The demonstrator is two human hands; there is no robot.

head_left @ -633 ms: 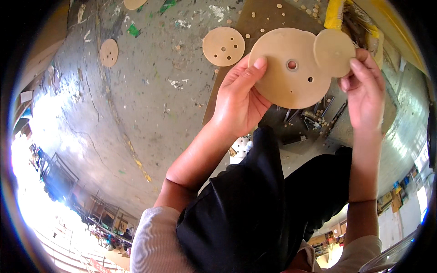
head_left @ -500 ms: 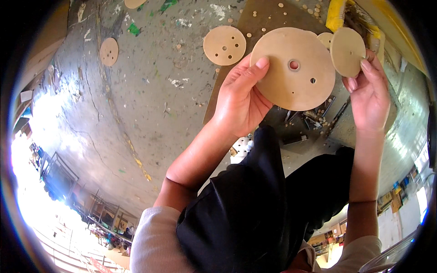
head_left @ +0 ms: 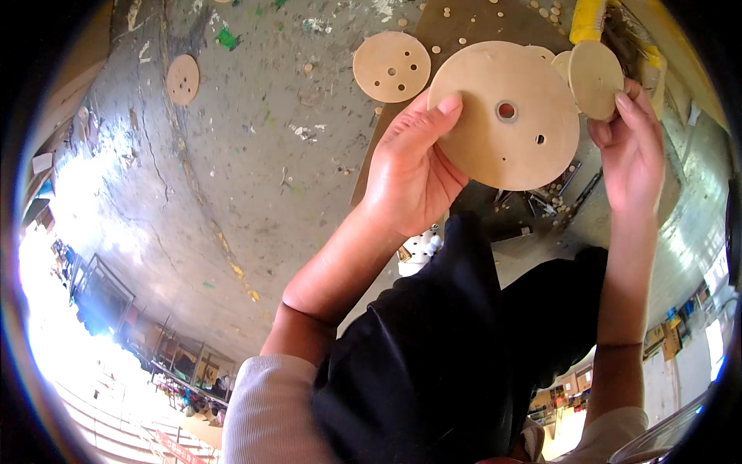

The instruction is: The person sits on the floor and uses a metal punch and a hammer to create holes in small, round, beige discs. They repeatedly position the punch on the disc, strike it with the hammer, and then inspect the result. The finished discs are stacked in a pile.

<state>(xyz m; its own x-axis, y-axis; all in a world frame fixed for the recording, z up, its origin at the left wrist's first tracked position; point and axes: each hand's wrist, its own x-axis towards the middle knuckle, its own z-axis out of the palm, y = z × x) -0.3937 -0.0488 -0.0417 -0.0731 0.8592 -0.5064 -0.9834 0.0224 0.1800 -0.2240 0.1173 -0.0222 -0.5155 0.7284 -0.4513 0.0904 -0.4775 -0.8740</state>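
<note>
My left hand (head_left: 413, 166) pinches the left edge of a large tan disc (head_left: 475, 151), thumb on its face and fingers behind. Flat side toward me, the disc has a ringed centre hole, a smaller hole lower right and a tiny one below. In my right hand (head_left: 635, 158) is a smaller tan disc (head_left: 597, 77), gripped by its lower right edge and seen at a slant, beside the large one's upper right. Just behind the two, partly hidden, edges of other tan round pieces (head_left: 562, 63) show; I cannot tell what bears them.
On the grey stained floor lie a tan disc with several holes (head_left: 392, 89) and another farther left (head_left: 183, 73). A brown board (head_left: 444, 19) carries small round pieces. Dark metal tools (head_left: 545, 203) lie beyond my knees; a yellow object (head_left: 587, 22) stands far right.
Both hands keep their grips. The smaller disc has risen slightly and looks narrower, turned a little more edge-on. The whole view has shifted slightly.
</note>
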